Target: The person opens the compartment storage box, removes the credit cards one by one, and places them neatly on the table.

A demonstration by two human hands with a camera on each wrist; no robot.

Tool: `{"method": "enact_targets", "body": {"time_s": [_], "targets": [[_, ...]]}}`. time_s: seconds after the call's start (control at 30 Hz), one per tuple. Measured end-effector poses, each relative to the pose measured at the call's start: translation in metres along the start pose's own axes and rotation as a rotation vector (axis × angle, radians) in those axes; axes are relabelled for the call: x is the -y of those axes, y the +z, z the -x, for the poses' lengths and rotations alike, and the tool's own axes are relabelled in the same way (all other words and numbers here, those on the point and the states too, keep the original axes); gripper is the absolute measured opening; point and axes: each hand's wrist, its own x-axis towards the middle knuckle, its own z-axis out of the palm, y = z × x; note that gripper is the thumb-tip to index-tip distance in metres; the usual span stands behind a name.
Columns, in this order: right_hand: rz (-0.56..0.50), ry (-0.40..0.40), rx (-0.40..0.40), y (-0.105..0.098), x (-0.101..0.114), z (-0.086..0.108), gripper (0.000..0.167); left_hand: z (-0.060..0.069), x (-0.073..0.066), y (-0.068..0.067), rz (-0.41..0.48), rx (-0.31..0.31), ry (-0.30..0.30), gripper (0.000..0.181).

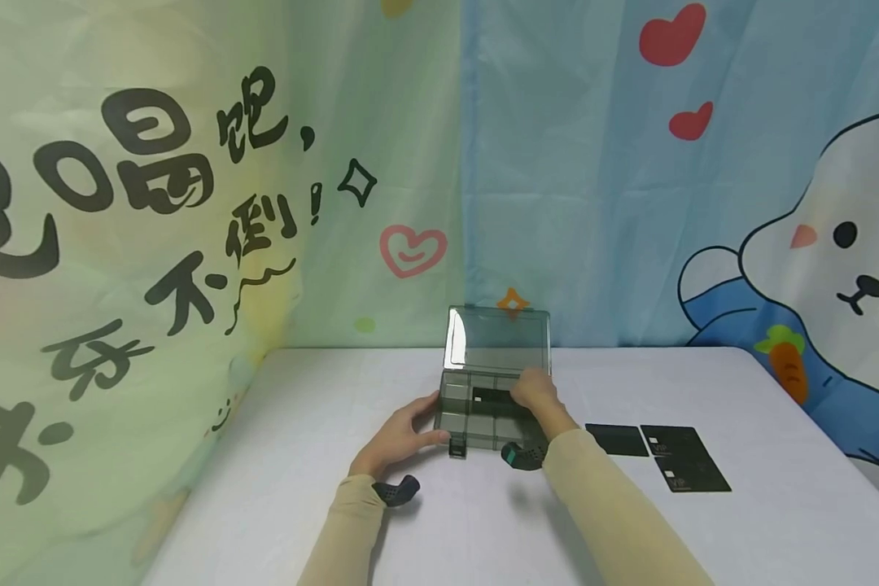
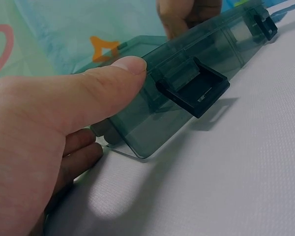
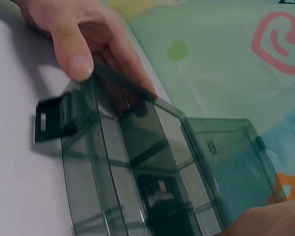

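A clear grey plastic compartment box stands on the table with its lid raised at the back. My left hand grips the box's left end; in the left wrist view the thumb presses the front corner and the other fingers lie along the side. A black card with a small pale square lies in a middle compartment. My right hand reaches into the box with curled fingers at the card's right end, holding it there; the fingertips are hidden. A black latch hangs folded down at the box's front.
To the right of the box lie three more black cards: a plain one and two marked VIP, one behind the other. The white table ends at a printed cloth backdrop, close behind the raised lid.
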Motion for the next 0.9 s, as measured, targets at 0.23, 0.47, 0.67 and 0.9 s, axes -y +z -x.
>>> {"method": "enact_targets", "body": {"time_s": [0.23, 0.47, 0.67, 0.9], "targets": [[-0.026, 0.008, 0.061, 0.003, 0.012, 0.005, 0.02, -0.001, 0.001, 0.003, -0.006, 0.013, 0.03, 0.085], [0.029, -0.007, 0.018, -0.004, 0.01, 0.006, 0.022, -0.004, -0.002, 0.002, -0.002, 0.006, 0.023, 0.086], [0.0, -0.005, 0.035, -0.007, 0.008, 0.004, 0.027, -0.007, -0.001, 0.001, -0.003, 0.01, 0.049, 0.086], [-0.239, 0.038, 0.075, -0.003, 0.003, 0.0, 0.032, -0.003, 0.002, 0.002, 0.018, -0.009, 0.039, 0.085]]}}
